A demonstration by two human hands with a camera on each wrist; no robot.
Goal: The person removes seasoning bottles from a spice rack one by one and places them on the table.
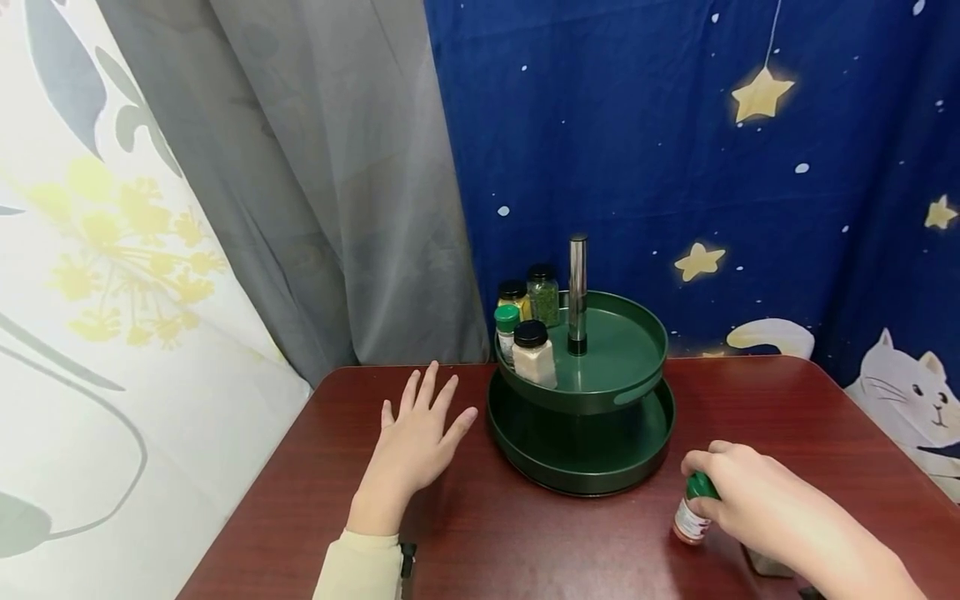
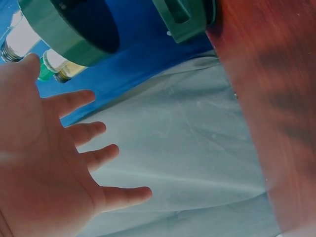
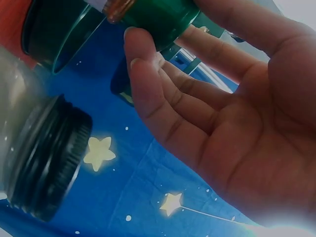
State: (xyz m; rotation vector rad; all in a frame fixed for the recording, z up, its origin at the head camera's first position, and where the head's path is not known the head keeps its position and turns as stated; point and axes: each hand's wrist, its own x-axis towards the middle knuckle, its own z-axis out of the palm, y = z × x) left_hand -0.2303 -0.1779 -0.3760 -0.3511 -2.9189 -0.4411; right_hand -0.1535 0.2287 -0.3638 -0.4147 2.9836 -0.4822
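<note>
My right hand (image 1: 757, 496) pinches a small spice jar (image 1: 690, 522) by its green cap, at the right front of the two-tier turntable rack (image 1: 581, 482). The jar has a white label and reddish contents low down. In the right wrist view, fingers curl against the green cap (image 3: 163, 22). Spread wide and holding nothing, my left hand (image 1: 416, 446) hovers over the table left of the rack. On the upper tier's left side stand a jar of white powder (image 1: 534, 365), a green-capped jar (image 1: 507, 327), a yellow one (image 1: 516, 298) and one with green flakes (image 1: 543, 298).
A black-lidded jar (image 3: 49, 158) stands near my right wrist, mostly hidden by the forearm in the head view. The rack's metal post (image 1: 577, 292) rises from the upper tier. Curtains (image 1: 637, 150) hang behind the dark red table (image 1: 525, 550).
</note>
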